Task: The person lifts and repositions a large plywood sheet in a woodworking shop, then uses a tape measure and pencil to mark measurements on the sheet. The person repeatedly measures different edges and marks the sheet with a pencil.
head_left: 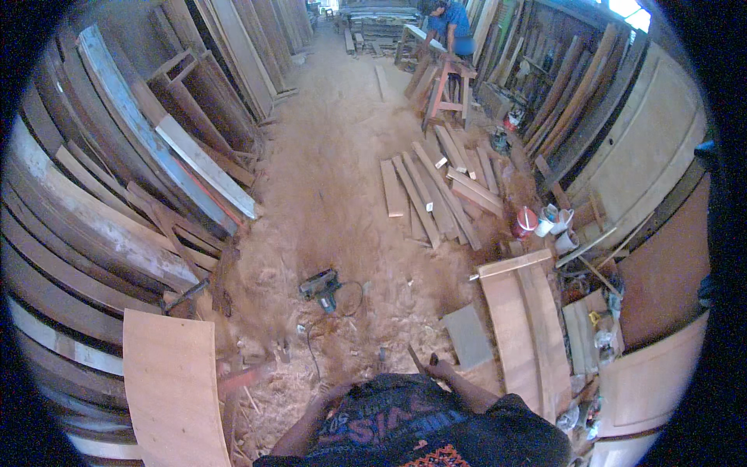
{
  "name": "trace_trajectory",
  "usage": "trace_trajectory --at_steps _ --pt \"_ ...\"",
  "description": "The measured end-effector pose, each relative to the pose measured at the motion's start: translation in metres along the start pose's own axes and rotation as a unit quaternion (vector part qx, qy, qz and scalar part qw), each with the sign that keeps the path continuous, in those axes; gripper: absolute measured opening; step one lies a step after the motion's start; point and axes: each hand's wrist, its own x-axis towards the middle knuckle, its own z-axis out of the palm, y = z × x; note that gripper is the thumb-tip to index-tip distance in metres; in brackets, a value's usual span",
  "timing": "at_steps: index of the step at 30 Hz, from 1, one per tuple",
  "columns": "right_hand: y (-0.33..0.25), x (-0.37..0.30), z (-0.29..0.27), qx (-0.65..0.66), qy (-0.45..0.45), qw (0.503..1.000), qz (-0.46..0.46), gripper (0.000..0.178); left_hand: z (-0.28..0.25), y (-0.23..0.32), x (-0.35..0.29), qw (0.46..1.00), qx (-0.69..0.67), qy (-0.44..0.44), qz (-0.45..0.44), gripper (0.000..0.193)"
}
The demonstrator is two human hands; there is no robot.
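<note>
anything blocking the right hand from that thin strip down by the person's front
Nothing visible does: the right hand is right at the thin strip and seems to hold it, though the grip is too small to confirm. The flat grey board lies off to the hand's right, not between them.

An open lane runs up the middle of the floor (311, 187) toward its far edge. A power tool (320, 290) and its cord (311, 348) interrupt the near part. Leaning planks (136, 132) line the left edge; loose boards (447, 198) and buckets (525, 222) crowd the right, with a gray panel (468, 337) near the right hand (440, 369).
</note>
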Motion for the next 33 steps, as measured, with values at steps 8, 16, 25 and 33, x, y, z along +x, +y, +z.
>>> trace_trajectory --at_steps 8,16,25,33 --pt "0.037 0.055 0.029 -0.063 0.005 0.998 -0.001 0.085 0.010 0.027 0.017 0.999 0.005 -0.054 0.005 0.088" --pt "0.030 0.025 0.010 0.038 -0.025 0.999 -0.014 0.088 0.023 0.044 0.029 0.996 -0.006 -0.089 0.008 0.081" --pt "0.026 0.018 0.007 0.006 -0.040 0.998 -0.044 0.081 0.035 0.031 0.019 0.994 -0.025 -0.108 -0.017 0.072" --pt "-0.007 0.021 0.011 -0.014 0.001 0.996 -0.083 0.084 0.033 0.022 0.006 0.994 -0.043 -0.089 -0.038 0.064"
